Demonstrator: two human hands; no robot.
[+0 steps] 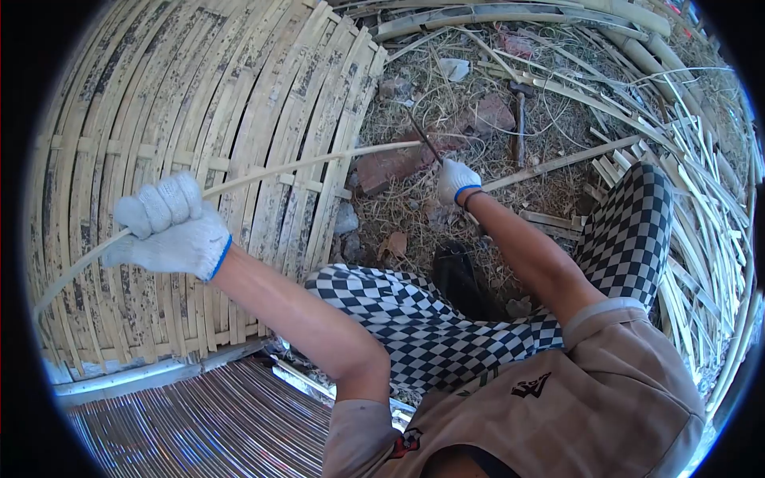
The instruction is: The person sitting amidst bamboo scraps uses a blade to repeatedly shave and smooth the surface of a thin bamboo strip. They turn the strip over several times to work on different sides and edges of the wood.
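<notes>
My left hand [163, 223], in a white knit glove with a blue cuff, is closed around a long thin bamboo strip [311, 162]. The strip runs from the lower left, through my fist, to the right over the ground. My right hand [459, 182], gloved the same way, is wrapped round the handle of a knife [425, 137] whose dark narrow blade points up and left. The strip's far end meets the blade close above a reddish brick [386, 169]. Beneath my left hand lies a woven bamboo panel [199, 103].
A hammer [520, 123] lies on the straw-strewn ground beyond my right hand. Split bamboo strips [701, 239] are heaped along the right side, and thick bamboo poles [510, 14] lie at the back. A slatted mat [207, 422] is at the lower left.
</notes>
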